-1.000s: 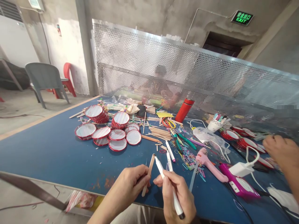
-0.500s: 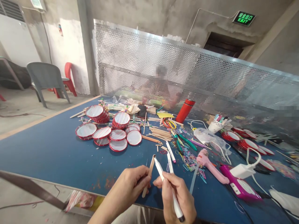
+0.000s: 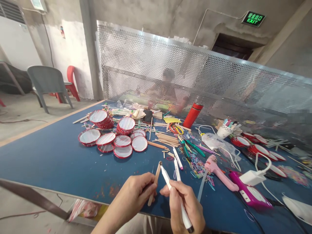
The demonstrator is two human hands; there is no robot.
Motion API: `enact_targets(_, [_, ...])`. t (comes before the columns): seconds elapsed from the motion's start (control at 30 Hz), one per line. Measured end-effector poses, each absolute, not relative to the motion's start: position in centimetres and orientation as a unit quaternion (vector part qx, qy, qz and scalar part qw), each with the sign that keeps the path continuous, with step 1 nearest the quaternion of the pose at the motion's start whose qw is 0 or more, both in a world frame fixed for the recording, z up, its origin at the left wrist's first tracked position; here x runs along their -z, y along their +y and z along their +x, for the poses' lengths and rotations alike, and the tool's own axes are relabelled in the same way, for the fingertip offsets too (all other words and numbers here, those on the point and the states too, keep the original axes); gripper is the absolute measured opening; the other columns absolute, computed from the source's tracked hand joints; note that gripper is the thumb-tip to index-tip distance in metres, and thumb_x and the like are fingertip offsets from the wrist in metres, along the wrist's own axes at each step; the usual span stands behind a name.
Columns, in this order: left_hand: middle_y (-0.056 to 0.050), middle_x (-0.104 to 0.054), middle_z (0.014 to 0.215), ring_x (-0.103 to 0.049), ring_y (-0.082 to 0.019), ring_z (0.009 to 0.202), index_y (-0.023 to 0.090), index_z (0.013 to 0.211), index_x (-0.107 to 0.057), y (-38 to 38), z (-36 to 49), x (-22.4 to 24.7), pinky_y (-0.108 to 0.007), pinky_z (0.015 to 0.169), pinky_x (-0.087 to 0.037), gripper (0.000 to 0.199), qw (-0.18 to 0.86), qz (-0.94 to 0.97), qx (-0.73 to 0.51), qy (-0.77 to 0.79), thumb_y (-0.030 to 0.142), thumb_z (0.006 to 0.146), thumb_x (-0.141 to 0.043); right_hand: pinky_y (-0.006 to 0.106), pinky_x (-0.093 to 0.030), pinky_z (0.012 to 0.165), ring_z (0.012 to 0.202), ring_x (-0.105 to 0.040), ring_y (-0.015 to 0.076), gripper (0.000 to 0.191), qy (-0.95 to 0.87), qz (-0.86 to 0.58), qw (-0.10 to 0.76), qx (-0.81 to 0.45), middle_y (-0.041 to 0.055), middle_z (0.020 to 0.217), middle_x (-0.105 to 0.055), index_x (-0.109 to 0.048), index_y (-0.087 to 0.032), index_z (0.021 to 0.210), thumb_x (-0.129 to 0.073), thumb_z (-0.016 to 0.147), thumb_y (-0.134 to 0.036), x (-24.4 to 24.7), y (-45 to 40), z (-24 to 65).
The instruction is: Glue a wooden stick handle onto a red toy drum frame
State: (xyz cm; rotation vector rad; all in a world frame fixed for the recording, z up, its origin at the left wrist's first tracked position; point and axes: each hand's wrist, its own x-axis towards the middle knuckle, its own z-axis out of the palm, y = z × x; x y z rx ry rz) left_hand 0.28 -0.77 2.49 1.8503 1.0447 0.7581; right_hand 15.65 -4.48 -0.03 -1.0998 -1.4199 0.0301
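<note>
Near the table's front edge, my left hand pinches a wooden craft stick that stands tilted, with a dark mark at its top end. My right hand grips a white marker pen, its tip at or very near the stick's marked end; contact is hard to make out. Two more white markers, one with a pink end, lie just beyond my hands. A stack of loose craft sticks is further back.
Round red-rimmed discs are piled to the left. On the right lie a pink glue gun, a purple power strip, green-handled pliers and scattered rubber bands. A red flask stands before a perforated metal screen, with a person behind it.
Almost nothing differs. Both hands keep their hold on the stick and marker, and the camera view has shifted very slightly.
</note>
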Motion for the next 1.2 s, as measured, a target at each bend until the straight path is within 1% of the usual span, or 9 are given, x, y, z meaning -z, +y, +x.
enact_targets(0.17, [0.002,-0.066,0.067,-0.057,-0.011,0.062,0.019,0.071,-0.055,-0.69,0.39,-2.4,-0.018,0.061,-0.038,0.031,0.42,0.745,-0.303,0.421,0.031,0.097,-0.043,0.022,-0.056,0.068,0.062,-0.068,0.0119,0.013,-0.623,-0.467,0.627,-0.014,0.0001,0.07,-0.07,-0.067,-0.019,0.098,-0.056,0.091,-0.019,-0.11,-4.4,15.58])
enact_targets(0.33, [0.002,-0.067,0.067,-0.059,-0.012,0.064,0.019,0.075,-0.057,-0.8,0.4,-2.6,-0.018,0.063,-0.039,0.029,0.427,0.74,-0.297,0.426,0.032,0.096,-0.042,0.021,-0.055,0.066,0.059,-0.067,0.0115,0.012,-0.607,-0.496,0.621,0.0,-0.0007,0.066,-0.069,-0.067,-0.019,0.094,-0.055,0.092,-0.022,-0.19,-4.49,15.54])
enact_targets(0.47, [0.001,-0.067,0.067,-0.059,-0.012,0.063,0.019,0.072,-0.055,-0.8,0.33,-2.59,-0.018,0.063,-0.039,0.03,0.43,0.742,-0.295,0.42,0.032,0.096,-0.042,0.022,-0.055,0.068,0.062,-0.068,0.0119,0.013,-0.613,-0.486,0.623,0.009,0.0001,0.068,-0.07,-0.067,-0.019,0.096,-0.055,0.092,-0.021,-0.25,-4.53,15.48])
enact_targets(0.6, [0.001,-0.067,0.067,-0.058,-0.012,0.061,0.02,0.071,-0.054,-0.74,0.35,-2.45,-0.018,0.061,-0.039,0.032,0.422,0.744,-0.302,0.421,0.033,0.096,-0.042,0.023,-0.055,0.068,0.06,-0.067,0.0122,0.012,-0.629,-0.47,0.62,0.003,0.0001,0.069,-0.07,-0.067,-0.019,0.096,-0.056,0.091,-0.019,-0.31,-4.46,15.46])
enact_targets(0.77, [0.001,-0.068,0.067,-0.06,-0.012,0.063,0.019,0.073,-0.056,-0.72,0.33,-2.34,-0.018,0.062,-0.04,0.031,0.426,0.74,-0.302,0.423,0.033,0.097,-0.042,0.021,-0.054,0.063,0.06,-0.068,0.0123,0.013,-0.606,-0.498,0.621,0.006,-0.0008,0.067,-0.07,-0.066,-0.019,0.094,-0.054,0.092,-0.024,-0.4,-4.53,15.53])
enact_targets(1.0, [0.001,-0.068,0.068,-0.06,-0.012,0.062,0.019,0.072,-0.056,-0.79,0.27,-2.39,-0.019,0.062,-0.04,0.032,0.428,0.741,-0.302,0.421,0.034,0.097,-0.042,0.02,-0.052,0.064,0.063,-0.068,0.011,0.012,-0.609,-0.485,0.627,-0.005,-0.0008,0.07,-0.071,-0.066,-0.019,0.097,-0.055,0.092,-0.021,-0.4,-4.53,15.5])
enact_targets(1.2, [0.001,-0.068,0.067,-0.061,-0.012,0.064,0.019,0.073,-0.056,-0.76,0.29,-2.35,-0.018,0.063,-0.04,0.031,0.428,0.742,-0.3,0.421,0.033,0.097,-0.042,0.021,-0.053,0.065,0.061,-0.067,0.0117,0.013,-0.604,-0.504,0.618,-0.003,-0.0008,0.067,-0.07,-0.066,-0.019,0.093,-0.055,0.092,-0.024,-0.35,-4.68,15.62])
